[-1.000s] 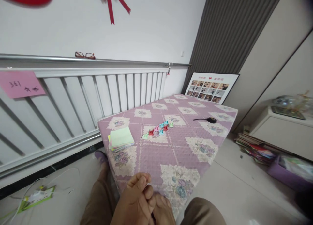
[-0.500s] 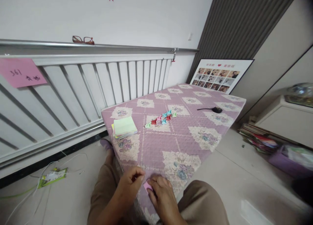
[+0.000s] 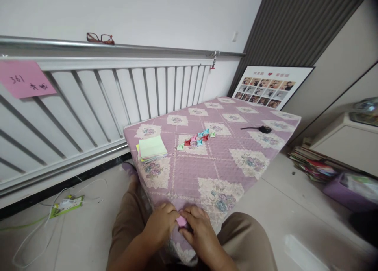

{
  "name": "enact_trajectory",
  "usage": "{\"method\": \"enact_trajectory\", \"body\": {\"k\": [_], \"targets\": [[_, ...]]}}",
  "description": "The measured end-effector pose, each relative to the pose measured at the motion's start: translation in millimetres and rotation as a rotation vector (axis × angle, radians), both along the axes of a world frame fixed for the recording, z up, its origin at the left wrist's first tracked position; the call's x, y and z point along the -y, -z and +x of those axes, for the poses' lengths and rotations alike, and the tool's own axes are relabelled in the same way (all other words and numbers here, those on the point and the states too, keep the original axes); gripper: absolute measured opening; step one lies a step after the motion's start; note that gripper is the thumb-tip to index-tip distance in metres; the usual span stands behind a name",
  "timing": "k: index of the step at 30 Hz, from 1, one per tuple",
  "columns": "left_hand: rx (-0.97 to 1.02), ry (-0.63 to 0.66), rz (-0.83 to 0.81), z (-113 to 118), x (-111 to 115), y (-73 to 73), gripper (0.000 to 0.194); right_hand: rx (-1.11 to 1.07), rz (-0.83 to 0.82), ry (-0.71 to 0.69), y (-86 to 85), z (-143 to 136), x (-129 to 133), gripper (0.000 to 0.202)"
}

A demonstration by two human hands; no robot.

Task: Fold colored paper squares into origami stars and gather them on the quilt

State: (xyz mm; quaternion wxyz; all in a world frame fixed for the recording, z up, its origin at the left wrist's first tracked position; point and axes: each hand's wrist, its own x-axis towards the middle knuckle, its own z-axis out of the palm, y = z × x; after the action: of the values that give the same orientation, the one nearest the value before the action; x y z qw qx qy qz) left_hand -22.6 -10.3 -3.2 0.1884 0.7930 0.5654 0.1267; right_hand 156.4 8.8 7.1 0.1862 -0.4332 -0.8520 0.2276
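The left hand (image 3: 162, 222) has its fingertips drawn together on the left edge of a small folded piece of plain pink paper (image 3: 181, 221), and the right hand (image 3: 202, 229) closes thumb and forefinger around its right side. The pink piece sits between the two hands at the near end of a mauve, quilted, cloth-covered surface (image 3: 195, 170) patterned with cream floral diamonds; fingers hide part of it, so its exact folds cannot be read. It seems to be partway through folding, flat and compact. Beyond the pink piece, well apart from it, a cluster of small peaked paper shapes in red, pink, blue and light green (image 3: 194, 138) lies in two rough rows; these look finished, and neither hand touches them. Ahead and to the left of the pink piece is a loose stack of square paper sheets, pale green on top (image 3: 152, 147), lying flat and unfolded, so much paper appears to be left. Farther off, ahead and to the right of the pink piece, lies a black object with a rounded end and thin tail (image 3: 265, 129), apparently unneeded for the folding.
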Motion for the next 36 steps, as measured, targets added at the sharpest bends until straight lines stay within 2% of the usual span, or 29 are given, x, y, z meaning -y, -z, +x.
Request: {"method": "enact_trajectory", "body": {"k": [6,13,17,22,26,31,36], "targets": [[0.077,0.024,-0.015,-5,-5,-3.3,0.015,0.031,0.052,0.030,3.9,-2,-1,0.040],[0.116,0.031,-0.020,-7,-3,-9.3,0.017,0.015,0.141,0.003,5.0,-2,0,0.032],[0.081,0.029,0.037,-5,-1,-5.5,0.016,0.008,0.147,-0.029,3.5,-1,-1,0.028],[-0.021,-0.021,0.121,3,-1,4.5,0.015,-0.009,0.141,-0.004,0.5,-1,0,0.021],[-0.091,-0.042,0.148,8,-4,7.5,0.020,-0.010,0.128,0.007,1.5,-2,0,0.025],[-0.005,-0.071,0.125,9,-5,-3.5,0.020,-0.067,0.099,0.052,3.1,-4,-6,0.015],[0.119,-0.058,-0.104,4,-6,-21.0,0.015,-0.189,-0.124,0.000,-8.6,0,-8,0.019]]}}
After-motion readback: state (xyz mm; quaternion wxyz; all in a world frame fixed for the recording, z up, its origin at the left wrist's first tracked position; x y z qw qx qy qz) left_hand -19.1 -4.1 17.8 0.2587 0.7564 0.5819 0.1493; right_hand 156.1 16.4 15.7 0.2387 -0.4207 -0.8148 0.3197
